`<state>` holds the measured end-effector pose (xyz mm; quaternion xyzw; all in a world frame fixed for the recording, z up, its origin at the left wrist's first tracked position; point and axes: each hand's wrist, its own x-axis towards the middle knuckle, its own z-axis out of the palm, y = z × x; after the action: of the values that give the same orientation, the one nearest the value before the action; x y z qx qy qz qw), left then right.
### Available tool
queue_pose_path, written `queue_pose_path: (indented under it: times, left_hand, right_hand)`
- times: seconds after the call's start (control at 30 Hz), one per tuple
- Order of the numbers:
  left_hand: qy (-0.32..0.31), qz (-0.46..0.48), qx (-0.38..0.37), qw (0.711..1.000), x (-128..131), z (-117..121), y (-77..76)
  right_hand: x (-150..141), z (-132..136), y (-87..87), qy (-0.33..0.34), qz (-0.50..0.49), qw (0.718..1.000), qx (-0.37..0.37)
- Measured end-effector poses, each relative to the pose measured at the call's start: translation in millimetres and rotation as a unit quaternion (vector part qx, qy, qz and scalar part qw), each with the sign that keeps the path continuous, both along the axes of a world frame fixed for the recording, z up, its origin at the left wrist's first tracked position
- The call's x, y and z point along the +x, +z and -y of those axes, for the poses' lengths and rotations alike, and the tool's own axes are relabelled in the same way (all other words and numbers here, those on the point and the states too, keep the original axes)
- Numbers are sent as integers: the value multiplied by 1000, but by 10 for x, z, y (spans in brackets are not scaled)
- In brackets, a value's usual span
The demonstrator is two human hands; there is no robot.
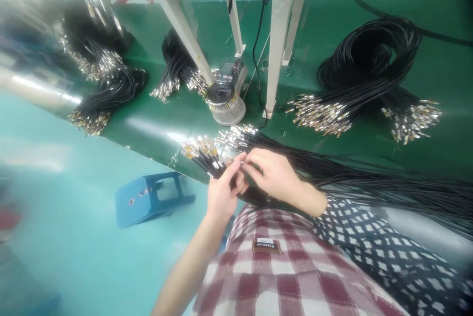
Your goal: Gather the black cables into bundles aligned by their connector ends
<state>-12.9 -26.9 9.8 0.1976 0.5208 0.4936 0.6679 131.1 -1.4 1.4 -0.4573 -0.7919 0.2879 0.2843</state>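
Note:
A bundle of black cables [207, 162] with silver and gold metal ends is gripped in my left hand [222, 190], the ends pointing up and to the left. My right hand [271, 172] meets it at the fingertips, thumb and index finger pinched on what looks like a single cable's small metal end [242, 162]. The fingers hide most of that cable. Just behind my hands, more silver cable ends [236, 138] lie on the green bench. Their long black cables [354, 168] run off to the right, passing behind my right hand.
A grey round-based device [227, 94] stands on the green bench top [148, 134] beside white frame legs [277, 40]. Coiled cable bundles lie to the right [369, 70] and left [114, 89]. On the floor at left is a blue stool [148, 198].

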Motion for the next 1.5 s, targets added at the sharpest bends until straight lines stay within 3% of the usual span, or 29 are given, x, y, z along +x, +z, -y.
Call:
queue_pose_path:
  times: [0.07,0.13,0.2,0.27,0.37,0.47,0.6,0.7,0.77,0.87,0.93,1.03,1.1,1.17,1.27,1.4,1.5]
  left_hand:
    - [5,7,2,1000,-20,-9,-2]
    - [13,14,-3,1000,-43,-16,-16]
    - [17,21,-13,1000,-59,-20,-39]
    - [13,29,-21,999,-65,-22,-58]
    - [0,35,-22,999,-60,-29,-52]
    - [-1,36,-18,999,-54,-41,0]
    - [-2,44,-10,999,-56,-53,57]
    - [-10,47,-19,999,-63,-55,31]
    - [-10,40,-40,998,-80,-51,-17]
    - [-2,27,-63,998,-128,-33,-105]
    - [8,35,-63,997,-167,-18,-155]
    - [21,46,-63,997,-212,-3,-202]
    - [16,52,-60,997,-221,-1,-215]
    - [3,75,-52,996,-209,-1,-221]
    - [12,108,-44,993,-162,-8,-228]
    - [34,79,-40,995,-101,-33,-236]
    - [23,52,-50,997,-82,-75,-233]
  right_hand:
    - [172,59,-202,12,22,999,35]
    - [555,183,-490,22,62,996,55]
    - [986,319,-745,9,97,994,40]
    - [1264,413,-873,-16,123,992,18]
    - [1182,415,-805,-16,103,995,-7]
    - [756,287,-577,31,53,997,-35]
    - [335,175,-273,12,-7,998,-62]
    - [192,211,-109,29,48,995,-79]
    - [158,216,-70,82,88,985,-125]
    - [225,75,-211,153,57,955,-249]
    - [322,-107,-455,94,72,954,-276]
    - [439,-371,-920,-70,169,960,-211]
    - [467,-468,-1178,-109,189,958,-186]
    - [473,-494,-1329,-117,190,961,-166]
    - [512,-453,-1344,-125,169,968,-137]
    - [675,-309,-1146,-132,122,978,-106]
    - [835,-100,-1002,-115,35,985,-123]
